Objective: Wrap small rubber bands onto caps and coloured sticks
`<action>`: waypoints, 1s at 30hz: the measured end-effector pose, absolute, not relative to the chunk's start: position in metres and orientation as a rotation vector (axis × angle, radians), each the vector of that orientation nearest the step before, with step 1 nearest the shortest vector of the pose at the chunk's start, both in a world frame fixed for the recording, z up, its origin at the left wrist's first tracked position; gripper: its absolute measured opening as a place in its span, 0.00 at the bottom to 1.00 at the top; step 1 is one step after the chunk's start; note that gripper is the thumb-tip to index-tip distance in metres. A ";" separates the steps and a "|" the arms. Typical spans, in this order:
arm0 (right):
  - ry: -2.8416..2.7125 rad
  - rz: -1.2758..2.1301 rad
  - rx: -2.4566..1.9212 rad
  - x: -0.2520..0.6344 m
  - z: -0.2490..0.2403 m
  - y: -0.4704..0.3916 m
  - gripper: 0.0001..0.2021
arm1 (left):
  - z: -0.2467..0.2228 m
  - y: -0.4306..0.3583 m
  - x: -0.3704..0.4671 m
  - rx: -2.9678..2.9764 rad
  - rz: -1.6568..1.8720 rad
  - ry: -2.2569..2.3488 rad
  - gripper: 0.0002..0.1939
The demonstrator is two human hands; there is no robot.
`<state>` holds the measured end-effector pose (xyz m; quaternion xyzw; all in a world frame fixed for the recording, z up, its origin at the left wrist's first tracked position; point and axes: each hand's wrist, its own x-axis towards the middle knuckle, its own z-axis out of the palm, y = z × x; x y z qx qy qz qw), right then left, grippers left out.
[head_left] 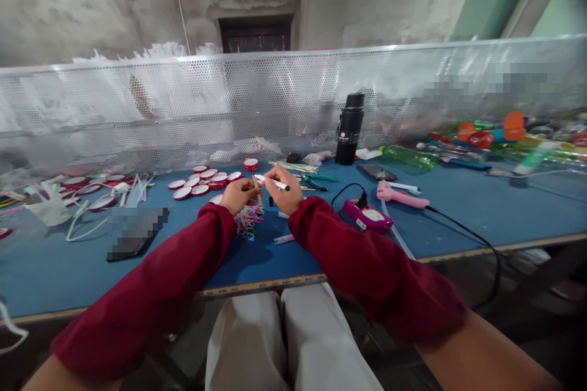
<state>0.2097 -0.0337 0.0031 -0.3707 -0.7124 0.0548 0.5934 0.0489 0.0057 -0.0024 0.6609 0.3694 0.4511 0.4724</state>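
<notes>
Between the fingers of my left hand (239,195) is a flat wooden craft stick (258,190), held nearly upright. My right hand (287,194) grips a white marker (279,184) with a black end, its tip at the stick; whether it touches I cannot tell. Just under my left hand lies a tangle of thin coloured bands or strings (249,223). A small black cap (271,201) stands on the blue table (270,266) between my hands. Past my left hand are several round red-rimmed white discs (199,189).
A phone (137,233) and a white cup (50,211) lie to the left. On the right are a purple power strip (368,216), a corded pink glue gun (403,197) and plastic bottles (408,159). Green-handled pliers (316,183) and a black flask (350,131) stand behind. A perforated metal screen (183,104) bounds the back.
</notes>
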 end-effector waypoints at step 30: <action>-1.652 0.105 -0.876 0.211 0.003 -0.033 0.05 | -0.003 0.007 0.048 1.642 1.099 0.918 0.14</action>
